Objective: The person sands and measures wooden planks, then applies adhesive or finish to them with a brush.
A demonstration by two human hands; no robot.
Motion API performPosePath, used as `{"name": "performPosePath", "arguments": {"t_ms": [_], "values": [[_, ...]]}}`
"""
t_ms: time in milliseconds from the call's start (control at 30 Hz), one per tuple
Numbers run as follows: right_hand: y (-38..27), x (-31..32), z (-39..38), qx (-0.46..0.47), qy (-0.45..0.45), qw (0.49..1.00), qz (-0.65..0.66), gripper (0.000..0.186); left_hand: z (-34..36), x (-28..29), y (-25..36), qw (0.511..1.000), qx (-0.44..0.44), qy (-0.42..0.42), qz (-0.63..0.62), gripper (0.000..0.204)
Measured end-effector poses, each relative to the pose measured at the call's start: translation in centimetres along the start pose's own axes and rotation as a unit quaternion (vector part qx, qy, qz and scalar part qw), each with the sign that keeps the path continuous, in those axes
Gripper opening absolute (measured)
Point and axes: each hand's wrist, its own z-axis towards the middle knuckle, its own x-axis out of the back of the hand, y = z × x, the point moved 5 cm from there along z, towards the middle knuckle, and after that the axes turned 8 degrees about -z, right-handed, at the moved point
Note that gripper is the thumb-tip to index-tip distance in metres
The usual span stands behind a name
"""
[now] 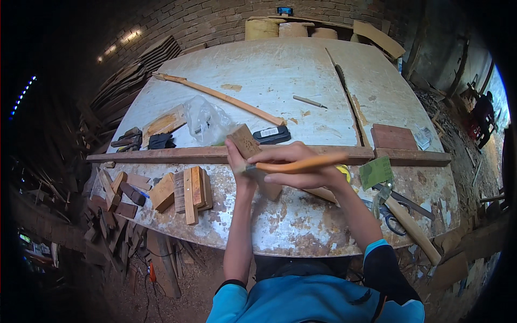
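While the left hand [238,171] grips the wooden block [244,141] above the worktable [258,70], long axis slanting far-left to near-right, the right hand [316,176] clasps 1 orange-handled tool [318,161] crosswise to it, tip leftward.

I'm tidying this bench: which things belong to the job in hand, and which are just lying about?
Job in hand:
wooden block, in left hand
orange-handled tool, in right hand

Apparently just lying about:
clear plastic bag
black case
slanting wooden strip
wooden-handled tool
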Motion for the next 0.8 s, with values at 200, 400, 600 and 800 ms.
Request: {"name": "performPosePath", "arguments": {"t_ms": [200, 400, 600, 800], "values": [[0.7, 1.2, -0.5, -0.027, 0.132, 0.991, -0.022, 0.039, -0.6, -0.8, 1.5, 0.993, -0.095, -0.026, 0.063, 0.056], [0.8, 1.6, -0.3, 0.014, 0.200, 0.978, 0.053, 0.035, -0.3, -0.9, 2.6, 0.994, -0.107, 0.010, 0.034, 0.059], [1.6, -1.1, -0.7, -0.016, -0.074, 0.997, 0.005, 0.035, -0.4, -0.6, 2.9, 0.993, 0.001, 0.004, -0.116, 0.060], [0.3, 0.8, -0.7, 0.032, 0.061, 0.993, -0.095, 0.036, -0.3, 0.3, 4.1, 0.990, -0.086, 0.040, -0.105, 0.063]]}}
